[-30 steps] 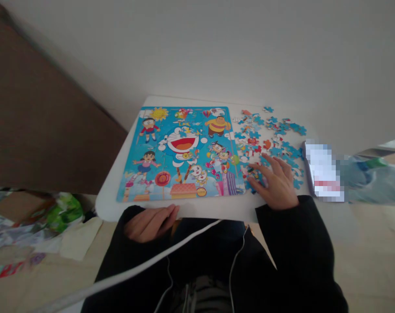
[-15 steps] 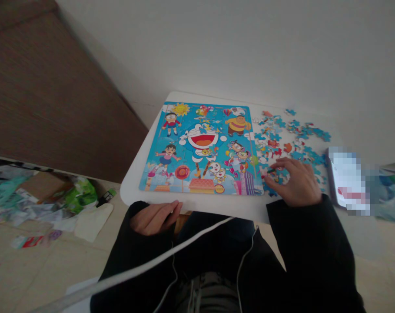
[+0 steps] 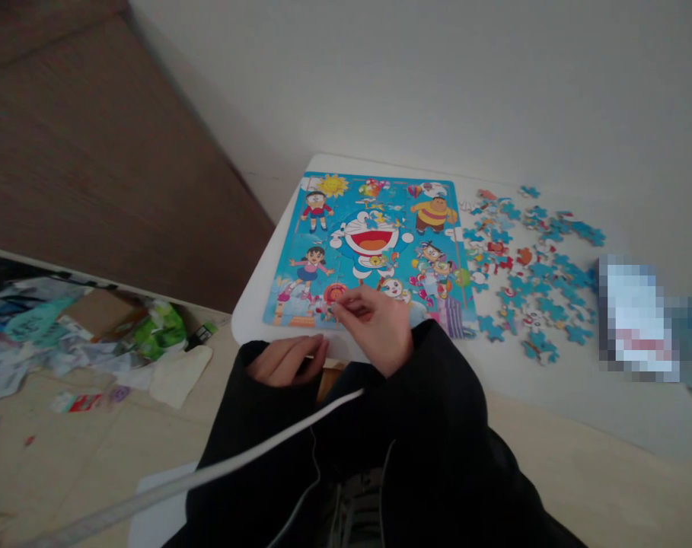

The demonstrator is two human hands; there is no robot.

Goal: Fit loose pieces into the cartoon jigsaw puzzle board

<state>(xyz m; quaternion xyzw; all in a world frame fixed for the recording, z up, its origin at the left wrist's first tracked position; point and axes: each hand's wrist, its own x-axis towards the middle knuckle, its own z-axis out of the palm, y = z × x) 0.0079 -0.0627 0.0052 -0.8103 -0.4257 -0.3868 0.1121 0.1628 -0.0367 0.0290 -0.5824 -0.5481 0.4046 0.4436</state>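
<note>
A colourful cartoon jigsaw board lies on a small white table. My right hand hovers over the board's near edge, close to its lower left. Its fingertips are pinched on a small puzzle piece that is mostly hidden by the fingers. My left hand rests at the table's front edge with fingers stretched out and holds nothing. Several loose, mostly blue puzzle pieces lie scattered to the right of the board.
A blurred flat object lies at the table's right end. Papers, bags and a box litter the floor at the left. A brown panel stands behind them. A white cord crosses my lap.
My right hand left the loose pieces and swung left to the board's near edge with its fingers pinched. The view shifted left. My left hand stayed at the table edge.
</note>
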